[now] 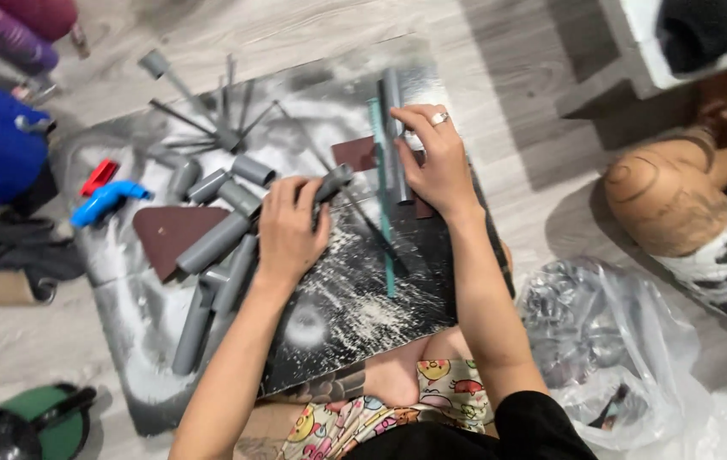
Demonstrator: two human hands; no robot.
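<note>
**Mia:** What was closest, at the bottom of the frame?

**Ben:** A lap in bright patterned shorts. A dark board dusted with white powder lay over it. Both forearms reached up from there to the middle of the frame.

**Mia:** What did the left hand do?

**Ben:** It lay palm down. Its fingers were curled and pressed together around a small grey pipe piece, which stuck out at the upper right of the fist.

**Mia:** And the right hand?

**Ben:** It sat a bit higher, knuckles up, with a ring on one finger. Its fingers were bent and pinched a long grey pipe that ran up and down the board, right beside a thin green stick. A brown sheet of sandpaper lay under the pipe.

**Mia:** How could that be done well?

**Ben:** I think the pipe should be pressed flat so it did not roll, and the fingers kept off the rough paper.

**Mia:** What was farther away?

**Ben:** More grey pipes lay left of the hands on another brown sheet. A blue pipe piece and a red tool lay at the left edge. A clear plastic bag sat at the lower right, and another person's knee showed at the right.
</note>
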